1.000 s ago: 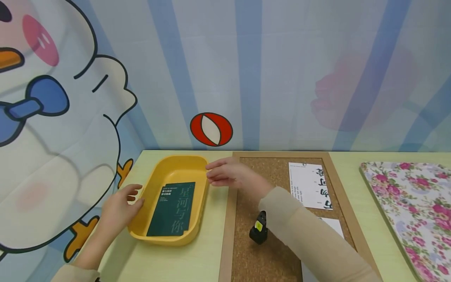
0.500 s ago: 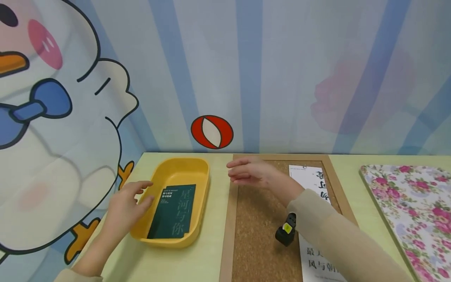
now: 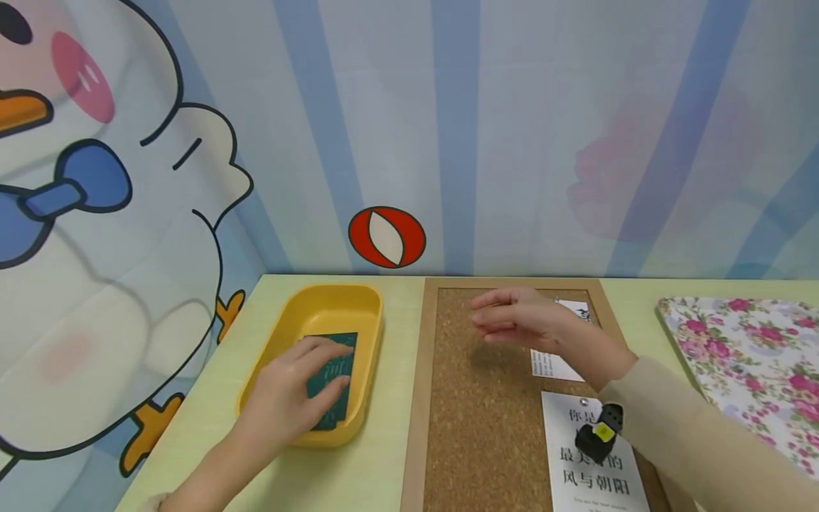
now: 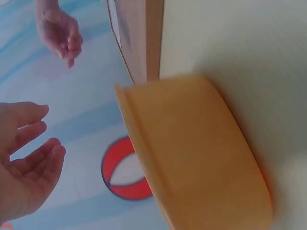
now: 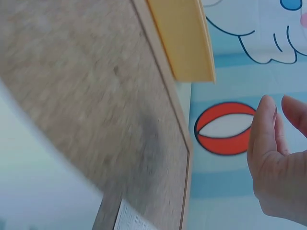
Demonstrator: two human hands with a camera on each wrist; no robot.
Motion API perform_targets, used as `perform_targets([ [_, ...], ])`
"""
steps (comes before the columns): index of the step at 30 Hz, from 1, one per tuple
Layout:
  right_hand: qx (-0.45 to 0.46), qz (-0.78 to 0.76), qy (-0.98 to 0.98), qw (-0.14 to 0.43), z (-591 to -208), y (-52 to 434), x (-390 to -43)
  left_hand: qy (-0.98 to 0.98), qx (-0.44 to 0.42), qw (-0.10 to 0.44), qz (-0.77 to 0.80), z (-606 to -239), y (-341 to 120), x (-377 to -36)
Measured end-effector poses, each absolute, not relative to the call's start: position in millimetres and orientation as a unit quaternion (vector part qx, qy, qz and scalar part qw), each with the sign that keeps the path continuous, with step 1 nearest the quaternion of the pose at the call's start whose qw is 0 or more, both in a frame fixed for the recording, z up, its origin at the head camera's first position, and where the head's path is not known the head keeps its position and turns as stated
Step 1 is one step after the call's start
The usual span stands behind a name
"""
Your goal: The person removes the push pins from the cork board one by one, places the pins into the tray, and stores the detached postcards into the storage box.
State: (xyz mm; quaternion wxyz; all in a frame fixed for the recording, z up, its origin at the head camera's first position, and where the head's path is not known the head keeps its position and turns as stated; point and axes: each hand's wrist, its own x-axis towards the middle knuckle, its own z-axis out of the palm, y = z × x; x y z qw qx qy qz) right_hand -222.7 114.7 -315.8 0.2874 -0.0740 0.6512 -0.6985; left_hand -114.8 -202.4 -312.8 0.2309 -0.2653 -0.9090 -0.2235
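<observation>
My left hand (image 3: 291, 395) hovers over the yellow tray (image 3: 333, 295), thumb and fingers apart with nothing between them. Beneath it in the tray lie dark green cards (image 3: 333, 414) with pale writing, partly hidden by the hand. In the left wrist view the tray's outer side (image 4: 196, 158) stands close by. Above the cork board (image 3: 473, 441) is my right hand (image 3: 521, 320), fingers extended and holding nothing. It partly covers the upper white printed sheet (image 3: 554, 366). A lower white sheet (image 3: 563, 442) is pinned on the board, with the black wrist device in front of it.
A flower-patterned board or tray (image 3: 736, 341) lies at the right of the pale yellow table (image 3: 390, 398). Behind the table hangs a blue striped backdrop (image 3: 512, 142) with a cartoon bird and a red ball printed on it.
The left hand has moved right, from the tray's left rim to above the cards. The right hand has gone right, from beside the tray to over the cork board.
</observation>
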Motion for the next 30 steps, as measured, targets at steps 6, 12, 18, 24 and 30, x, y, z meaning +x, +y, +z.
perform_targets([
  [6,-0.062,-0.697,0.660,0.275,-314,146,-212,-0.903,-0.343,0.135,-0.221,-318,-172,-108],
  [12,-0.049,-0.702,0.653,0.280,-319,171,-204,-0.889,-0.405,0.014,-0.213,-332,-150,-105],
  [18,-0.073,-0.695,0.652,0.294,-330,195,-199,-0.867,-0.463,0.004,-0.182,-351,-143,-107],
  [24,-0.076,-0.703,0.638,0.306,-340,218,-194,-0.845,-0.503,-0.027,-0.183,-362,-140,-110],
  [30,-0.077,-0.719,0.614,0.317,-350,232,-189,-0.829,-0.527,-0.078,-0.172,-361,-127,-112],
])
